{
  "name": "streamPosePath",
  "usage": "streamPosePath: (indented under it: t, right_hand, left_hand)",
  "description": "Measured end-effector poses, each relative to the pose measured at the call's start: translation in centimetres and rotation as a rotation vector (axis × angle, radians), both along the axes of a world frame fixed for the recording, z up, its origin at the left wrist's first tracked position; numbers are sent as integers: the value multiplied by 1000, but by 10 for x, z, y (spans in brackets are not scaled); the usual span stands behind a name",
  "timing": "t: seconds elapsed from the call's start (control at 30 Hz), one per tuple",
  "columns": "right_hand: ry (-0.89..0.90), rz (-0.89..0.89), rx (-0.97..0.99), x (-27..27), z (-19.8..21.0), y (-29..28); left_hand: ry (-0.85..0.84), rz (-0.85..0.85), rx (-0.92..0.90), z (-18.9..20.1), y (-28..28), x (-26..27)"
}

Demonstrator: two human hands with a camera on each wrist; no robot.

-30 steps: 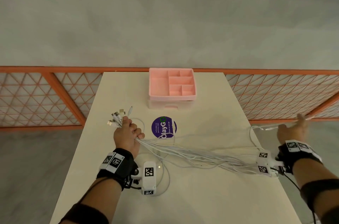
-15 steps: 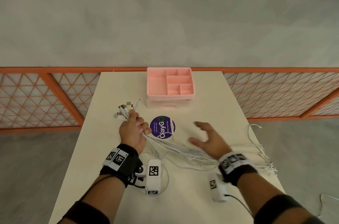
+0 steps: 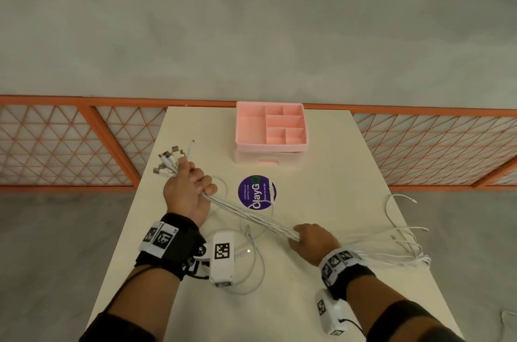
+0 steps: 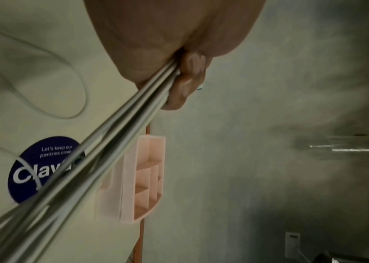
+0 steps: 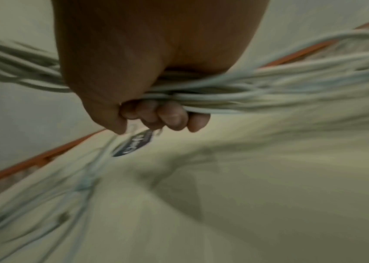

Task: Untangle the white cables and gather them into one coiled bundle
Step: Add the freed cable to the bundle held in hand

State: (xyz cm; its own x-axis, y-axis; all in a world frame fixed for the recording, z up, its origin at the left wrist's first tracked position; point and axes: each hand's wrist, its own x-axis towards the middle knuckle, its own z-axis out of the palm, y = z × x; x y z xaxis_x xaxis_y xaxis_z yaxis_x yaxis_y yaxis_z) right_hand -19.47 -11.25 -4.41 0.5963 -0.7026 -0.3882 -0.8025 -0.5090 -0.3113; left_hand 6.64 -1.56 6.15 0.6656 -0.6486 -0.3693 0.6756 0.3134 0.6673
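Several white cables (image 3: 251,214) run taut in one straight bundle between my two hands above the table. My left hand (image 3: 190,190) grips them near their plug ends (image 3: 167,164), which fan out past my fist; the left wrist view shows the white cables (image 4: 120,113) leaving my curled fingers (image 4: 188,78). My right hand (image 3: 313,241) is closed round the bundle further along. In the blurred right wrist view my fingers (image 5: 168,117) wrap the white cables (image 5: 258,96). The loose tails (image 3: 402,243) trail to the table's right edge.
A pink compartment organiser (image 3: 270,129) stands at the far middle of the cream table (image 3: 335,187). A round purple sticker (image 3: 256,192) lies under the cables. One slack cable loop (image 3: 251,266) lies near my left wrist. An orange lattice railing (image 3: 70,143) runs behind the table.
My right hand came back from the table's right edge, passed open over the middle, and now grips the bundle. The cables between my hands have pulled straight. The left hand kept its hold.
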Motion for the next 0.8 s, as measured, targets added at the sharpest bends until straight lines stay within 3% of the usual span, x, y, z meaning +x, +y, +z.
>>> streamPosePath:
  t: [0.13, 0.33, 0.43, 0.53, 0.63, 0.8]
  right_hand:
    - [248, -122, -67, -63, -5, -23]
    - [412, -407, -196, -155, 15, -76]
    - [286, -656, -444, -177, 38, -93]
    - [106, -761, -683, -182, 45, -100]
    - [322, -710, -491, -182, 33, -96]
    - [639, -417, -77, -173, -16, -81]
  left_hand:
    - [42, 15, -22, -7, 6, 13]
    - [91, 9, -16, -16, 10, 17]
    - [100, -40, 25, -23, 8, 4]
    - [95, -112, 93, -32, 7, -12]
    - [92, -200, 168, -37, 11, -21]
    - [25, -287, 309, -44, 20, -28]
